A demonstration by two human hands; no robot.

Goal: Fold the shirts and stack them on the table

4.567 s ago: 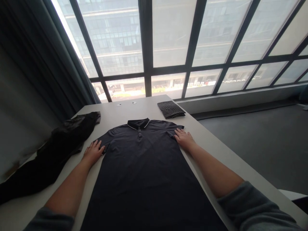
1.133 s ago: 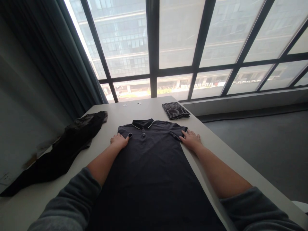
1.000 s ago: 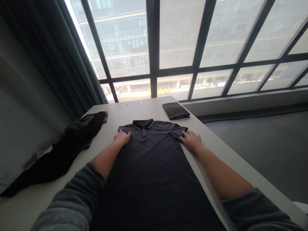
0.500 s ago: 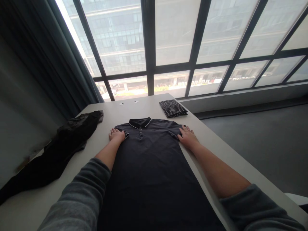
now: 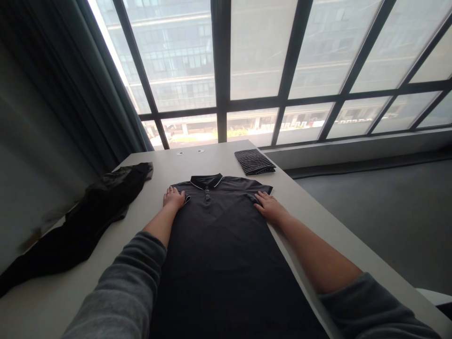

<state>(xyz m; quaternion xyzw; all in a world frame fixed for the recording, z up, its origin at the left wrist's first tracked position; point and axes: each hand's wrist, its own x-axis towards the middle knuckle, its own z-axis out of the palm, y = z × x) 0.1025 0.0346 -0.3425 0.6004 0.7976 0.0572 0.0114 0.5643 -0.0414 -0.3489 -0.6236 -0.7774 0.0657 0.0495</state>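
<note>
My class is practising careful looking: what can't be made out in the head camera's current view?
In the head view:
Polo shirt: hem cut off by the bottom edge.
Sleeve cuff: partly hidden by the left hand.
Chest marking: too small to read.
Dark garment: end cut off by the left edge.

Left sleeve (image 5: pixel 118 287): grey, faintly mottled, soft-looking cloth, bunched in ring-like folds near the elbow (weave too blurred to identify). Right sleeve (image 5: pixel 374 306): also grey, darker in appearance, creased, ending around the elbow. Left forearm (image 5: pixel 159 226), right forearm (image 5: pixel 314 247), left hand (image 5: pixel 173 198) and right hand (image 5: pixel 271 208): bare.
</note>
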